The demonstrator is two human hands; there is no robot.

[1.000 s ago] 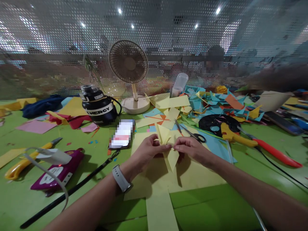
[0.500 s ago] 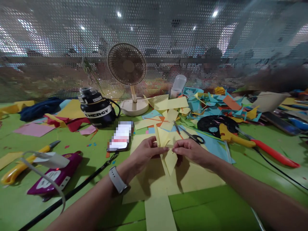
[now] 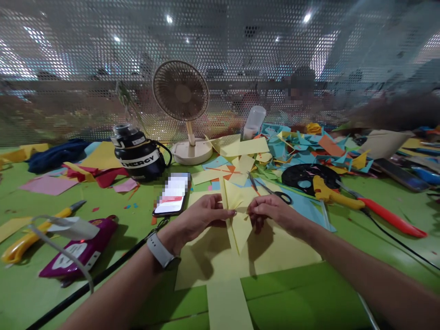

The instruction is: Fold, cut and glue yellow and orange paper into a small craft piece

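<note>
Between my hands stands a folded piece of pale yellow paper [image 3: 237,215], with a long narrow crease edge and a pointed lower end. My left hand [image 3: 209,213] pinches its left edge, thumb in front and fingers behind. At the paper's right side, my right hand [image 3: 266,211] has thumb and forefinger brought together by the edge; whether paper is between them is too small to make out. Flat yellow sheets [image 3: 285,256] lie under both hands, and a yellow strip [image 3: 228,305] runs toward me. Black-handled scissors [image 3: 280,195] rest just beyond my right hand.
A phone [image 3: 173,195], a black bottle [image 3: 139,158] and a fan [image 3: 190,151] stand left of centre. Blue paper pieces [image 3: 292,151] pile up at back right, near a yellow glue gun [image 3: 332,195] and red-handled tool [image 3: 395,217]. A purple power bank-like pack [image 3: 80,252] lies left.
My left hand has shifted slightly left along the paper. My right hand has drawn a little away to the right, widening the space between the fingertips of both hands.
</note>
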